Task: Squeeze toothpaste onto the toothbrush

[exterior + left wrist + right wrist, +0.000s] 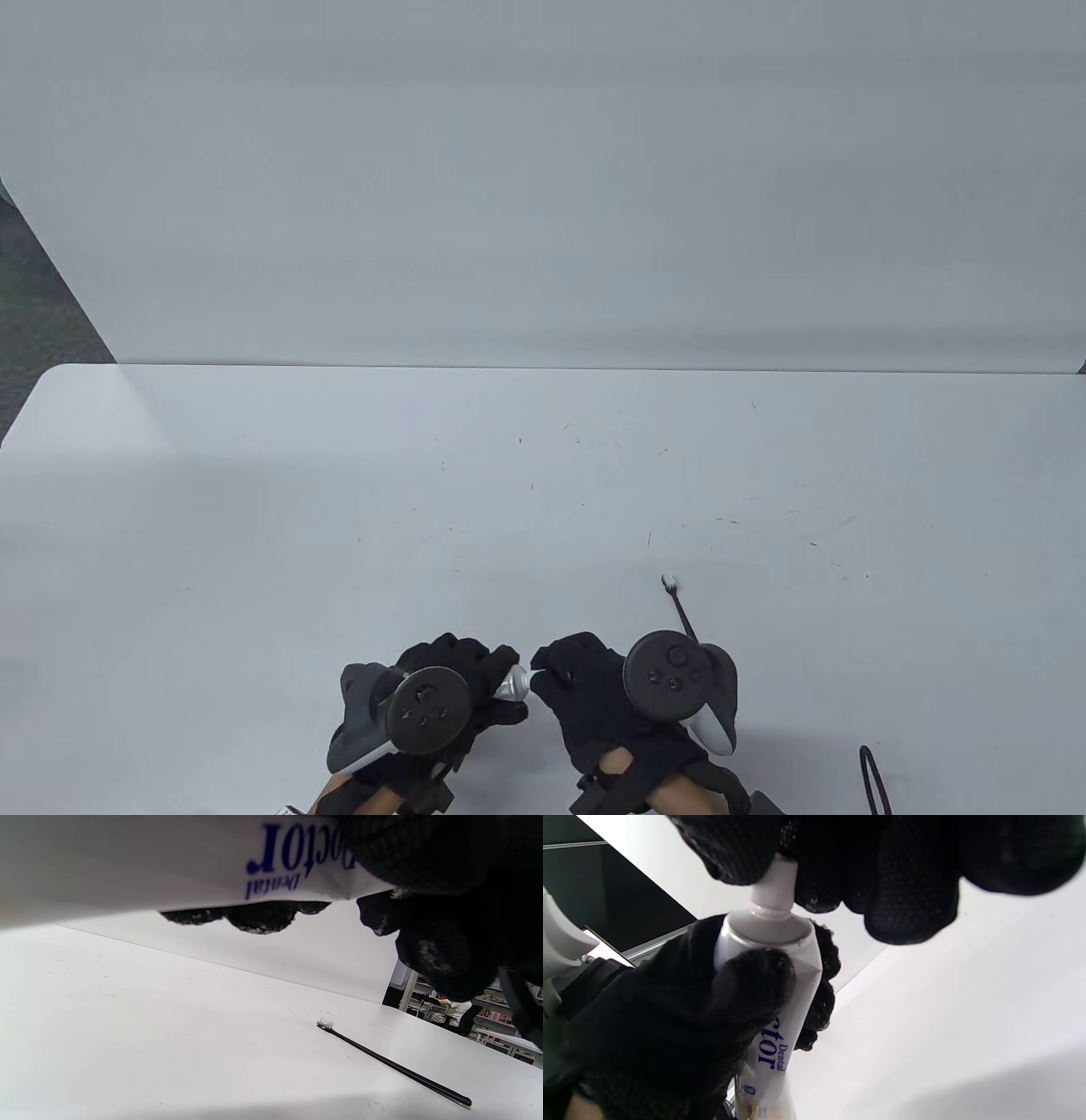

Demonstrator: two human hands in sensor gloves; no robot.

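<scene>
Our left hand (450,692) wraps tight around the toothpaste tube (768,993). Our right hand (594,688) pinches its cap (775,885). The toothbrush (392,1065) lies on the counter (339,509) just past our right hand.

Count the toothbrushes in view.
1. The black toothbrush lies flat on the table, bristle end pointing away, beside the right hand; its handle end is hidden behind that hand's tracker.
</scene>
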